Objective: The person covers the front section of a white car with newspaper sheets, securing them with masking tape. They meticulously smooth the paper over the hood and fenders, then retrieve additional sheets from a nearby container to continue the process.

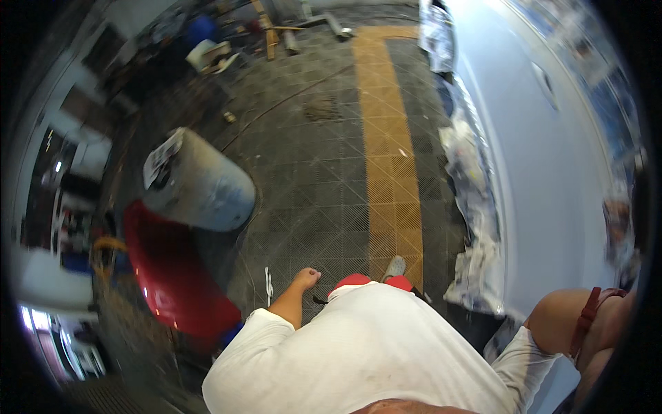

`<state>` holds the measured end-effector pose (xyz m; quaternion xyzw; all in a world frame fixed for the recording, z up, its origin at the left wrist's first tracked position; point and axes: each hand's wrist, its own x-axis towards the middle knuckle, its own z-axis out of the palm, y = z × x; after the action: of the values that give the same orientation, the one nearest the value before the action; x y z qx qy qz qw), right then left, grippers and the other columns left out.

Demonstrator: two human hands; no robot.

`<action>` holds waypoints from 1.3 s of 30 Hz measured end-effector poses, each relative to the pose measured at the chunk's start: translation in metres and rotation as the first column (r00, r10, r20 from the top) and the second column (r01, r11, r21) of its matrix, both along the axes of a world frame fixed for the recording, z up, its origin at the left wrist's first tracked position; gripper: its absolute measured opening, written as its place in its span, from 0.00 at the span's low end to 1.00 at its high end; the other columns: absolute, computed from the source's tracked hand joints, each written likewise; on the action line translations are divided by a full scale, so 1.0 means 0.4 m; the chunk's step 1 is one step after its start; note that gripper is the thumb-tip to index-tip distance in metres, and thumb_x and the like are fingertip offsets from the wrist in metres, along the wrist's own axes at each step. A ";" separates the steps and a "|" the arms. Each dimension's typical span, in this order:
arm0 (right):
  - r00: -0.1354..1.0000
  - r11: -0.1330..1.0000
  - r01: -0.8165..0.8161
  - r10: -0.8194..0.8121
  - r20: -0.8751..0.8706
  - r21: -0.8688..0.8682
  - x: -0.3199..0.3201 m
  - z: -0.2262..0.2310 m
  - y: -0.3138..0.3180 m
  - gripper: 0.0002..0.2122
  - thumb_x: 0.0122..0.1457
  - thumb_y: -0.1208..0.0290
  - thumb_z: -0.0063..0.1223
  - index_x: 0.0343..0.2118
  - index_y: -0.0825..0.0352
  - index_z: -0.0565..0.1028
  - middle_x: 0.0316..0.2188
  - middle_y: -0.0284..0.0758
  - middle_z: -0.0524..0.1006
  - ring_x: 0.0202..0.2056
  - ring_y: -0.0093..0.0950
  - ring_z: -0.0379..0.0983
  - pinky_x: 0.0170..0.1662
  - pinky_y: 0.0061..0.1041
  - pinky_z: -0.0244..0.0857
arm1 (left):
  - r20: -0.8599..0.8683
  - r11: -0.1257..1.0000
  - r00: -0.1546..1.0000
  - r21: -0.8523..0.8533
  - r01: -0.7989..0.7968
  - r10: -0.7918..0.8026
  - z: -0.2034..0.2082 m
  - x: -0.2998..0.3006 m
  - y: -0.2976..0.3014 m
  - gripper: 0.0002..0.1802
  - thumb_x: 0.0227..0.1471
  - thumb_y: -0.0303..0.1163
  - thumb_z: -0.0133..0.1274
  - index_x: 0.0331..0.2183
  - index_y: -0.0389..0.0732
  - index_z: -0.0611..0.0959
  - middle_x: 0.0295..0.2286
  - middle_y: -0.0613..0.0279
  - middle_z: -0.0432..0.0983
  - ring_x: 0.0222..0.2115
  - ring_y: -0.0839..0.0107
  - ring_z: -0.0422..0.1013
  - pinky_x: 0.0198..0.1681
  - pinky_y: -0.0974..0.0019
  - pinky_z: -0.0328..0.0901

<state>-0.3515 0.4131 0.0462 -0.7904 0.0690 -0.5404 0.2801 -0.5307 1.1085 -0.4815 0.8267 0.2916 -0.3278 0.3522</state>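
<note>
My left hand (309,277) hangs low in front of my body, over the dark tiled floor. Its fingers are curled together, and a pale spot shows at their tips; I cannot make out what they hold, if anything. My right arm is bent up at the right edge, with a red band round it. Beyond the band, my right hand (609,319) is blurred and cut by the dark rim, so its fingers do not show. Closest to that arm is a pale blue car side (538,172) with a door handle, edged with crumpled masking sheet (476,207).
A whitish-blue drum (214,183) stands at the left, with paper on its top. Below it leans a glossy red car panel (162,269). A yellow strip (386,124) runs along the floor (303,179). At the far left are a white chair (210,58) and a yellow stand (267,31).
</note>
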 end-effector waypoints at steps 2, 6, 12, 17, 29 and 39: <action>0.999 0.999 -0.037 0.037 0.001 -0.004 0.103 -0.017 0.008 0.27 0.68 0.58 0.55 0.64 0.66 0.64 0.55 0.48 0.72 0.51 0.40 0.71 0.52 0.36 0.65 | 0.087 0.994 0.990 0.002 -0.110 0.110 0.036 0.034 0.011 0.23 0.61 0.49 0.61 0.48 0.41 0.87 0.44 0.52 0.86 0.45 0.58 0.81 0.49 0.56 0.73; 0.997 0.997 -0.080 0.080 0.006 -0.007 0.228 -0.064 0.018 0.26 0.70 0.59 0.53 0.65 0.66 0.62 0.57 0.50 0.71 0.54 0.43 0.70 0.54 0.38 0.65 | 0.272 0.958 0.920 -0.129 -0.257 0.283 -0.015 0.032 -0.001 0.25 0.60 0.48 0.63 0.51 0.41 0.86 0.44 0.52 0.85 0.46 0.59 0.81 0.50 0.55 0.73; 0.990 1.000 -0.022 0.025 0.139 -0.022 0.104 0.071 0.341 0.26 0.72 0.59 0.50 0.66 0.66 0.59 0.60 0.52 0.70 0.57 0.47 0.70 0.58 0.41 0.65 | -0.092 0.975 0.995 -0.220 0.023 -0.044 -0.075 -0.010 0.012 0.22 0.61 0.46 0.60 0.49 0.40 0.86 0.41 0.52 0.85 0.38 0.60 0.81 0.40 0.54 0.74; 0.946 0.946 -0.312 0.301 0.120 0.091 0.122 -0.038 0.657 0.26 0.73 0.59 0.47 0.68 0.65 0.57 0.62 0.54 0.69 0.60 0.50 0.70 0.60 0.44 0.65 | -0.119 0.939 0.969 -0.296 0.175 -0.218 -0.106 0.180 0.128 0.16 0.61 0.42 0.59 0.44 0.40 0.83 0.35 0.57 0.79 0.33 0.65 0.76 0.36 0.58 0.71; 0.602 0.733 0.360 0.290 -0.744 0.577 -0.487 -0.871 1.135 0.25 0.69 0.67 0.44 0.66 0.65 0.56 0.35 0.53 0.83 0.37 0.55 0.81 0.44 0.53 0.72 | 0.446 0.970 0.874 -0.053 0.239 -0.191 0.133 0.883 0.637 0.22 0.66 0.38 0.48 0.19 0.42 0.71 0.16 0.66 0.64 0.18 0.71 0.61 0.25 0.62 0.61; 0.773 0.984 -0.122 0.174 -0.610 0.127 -0.476 -0.868 1.071 0.28 0.66 0.71 0.46 0.69 0.69 0.58 0.56 0.58 0.74 0.55 0.55 0.74 0.54 0.50 0.73 | 0.365 0.600 0.814 -0.551 0.580 -0.451 0.428 0.525 -0.125 0.25 0.69 0.40 0.56 0.60 0.35 0.78 0.51 0.57 0.81 0.49 0.68 0.76 0.53 0.66 0.70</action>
<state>-0.5419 0.8413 -0.3010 -0.9148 0.1164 -0.2243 0.3152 -0.3208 1.0585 -0.3104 0.7309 -0.1250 -0.4147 0.5274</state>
